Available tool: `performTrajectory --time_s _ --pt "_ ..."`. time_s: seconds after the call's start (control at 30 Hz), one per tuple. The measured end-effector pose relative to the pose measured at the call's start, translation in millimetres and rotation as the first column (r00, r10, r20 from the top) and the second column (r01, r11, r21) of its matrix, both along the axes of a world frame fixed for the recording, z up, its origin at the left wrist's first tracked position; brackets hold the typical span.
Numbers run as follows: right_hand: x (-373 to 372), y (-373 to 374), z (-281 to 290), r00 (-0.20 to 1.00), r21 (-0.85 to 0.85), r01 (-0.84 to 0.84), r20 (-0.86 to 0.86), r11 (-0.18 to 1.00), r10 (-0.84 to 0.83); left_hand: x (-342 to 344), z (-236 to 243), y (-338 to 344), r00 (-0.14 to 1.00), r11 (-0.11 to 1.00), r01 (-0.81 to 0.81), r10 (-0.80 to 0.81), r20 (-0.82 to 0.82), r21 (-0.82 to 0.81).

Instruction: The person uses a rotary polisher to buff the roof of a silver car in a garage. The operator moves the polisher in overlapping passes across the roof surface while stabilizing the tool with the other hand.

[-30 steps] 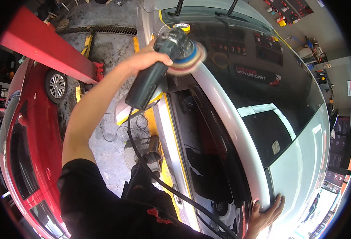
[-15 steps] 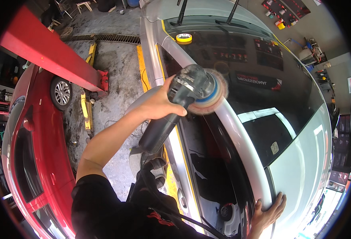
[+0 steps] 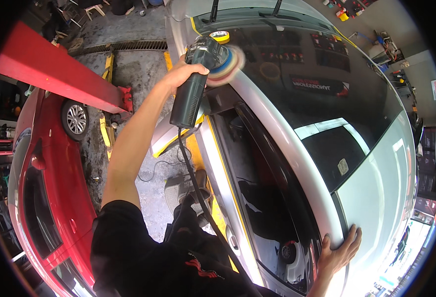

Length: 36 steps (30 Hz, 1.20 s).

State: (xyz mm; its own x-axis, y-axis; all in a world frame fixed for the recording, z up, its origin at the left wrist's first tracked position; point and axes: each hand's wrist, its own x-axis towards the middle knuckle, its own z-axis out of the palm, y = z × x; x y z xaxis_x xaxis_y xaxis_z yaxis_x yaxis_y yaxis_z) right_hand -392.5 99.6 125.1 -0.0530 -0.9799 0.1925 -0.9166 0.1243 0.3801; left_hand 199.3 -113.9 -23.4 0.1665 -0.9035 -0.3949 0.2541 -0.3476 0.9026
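Observation:
My left hand (image 3: 182,75) is closed round the black body of a power polisher (image 3: 189,99). The polisher's round pad (image 3: 231,69) is blurred and lies at the upper part of the silver car's windshield pillar (image 3: 272,119). A black cord hangs from the tool's rear end and runs down past my body. At the lower right, my right hand (image 3: 337,253) rests flat, thumb apart from the fingers, on the edge of the silver roof (image 3: 376,218). Just beyond the polisher, a yellow tape roll (image 3: 221,37) lies at the base of the dark windshield (image 3: 317,64).
A red car (image 3: 62,183) stands to the left, behind a slanting red lift post (image 3: 54,69). Yellow lift arms (image 3: 105,129) lie on the stained floor. A grey step (image 3: 177,193) is by my feet. Yellow masking tape lines the silver car's window trim.
My left hand has carried the polisher forward and a little left along the pillar, toward the tape roll. My right hand stays on the roof edge.

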Motion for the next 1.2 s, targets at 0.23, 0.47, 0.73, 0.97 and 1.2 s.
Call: performTrajectory --time_s 0.23,0.47,0.73,0.97,1.2 --pt "6 1 4 0.999 -0.001 -0.025 0.032 1.000 0.025 -28 -1 28 0.999 0.999 0.031 -0.031 0.015 -0.011" --pt "2 -2 0 0.999 -0.028 -0.039 0.012 0.999 0.039 -80 22 80 0.973 0.994 0.099 -0.085 0.216 -0.054" --pt "2 1 -1 1.000 -0.024 -0.025 -0.013 0.999 0.025 -104 6 116 0.997 0.986 0.032 -0.020 0.075 -0.161" --pt "-4 3 -3 0.999 -0.015 -0.034 0.003 0.999 0.035 -78 0 92 1.000 0.994 0.023 -0.022 0.013 -0.104" --pt "1 0 0 0.998 -0.022 -0.058 0.018 0.998 0.058 -49 -5 57 0.988 0.996 -0.065 0.054 -0.148 -0.066"
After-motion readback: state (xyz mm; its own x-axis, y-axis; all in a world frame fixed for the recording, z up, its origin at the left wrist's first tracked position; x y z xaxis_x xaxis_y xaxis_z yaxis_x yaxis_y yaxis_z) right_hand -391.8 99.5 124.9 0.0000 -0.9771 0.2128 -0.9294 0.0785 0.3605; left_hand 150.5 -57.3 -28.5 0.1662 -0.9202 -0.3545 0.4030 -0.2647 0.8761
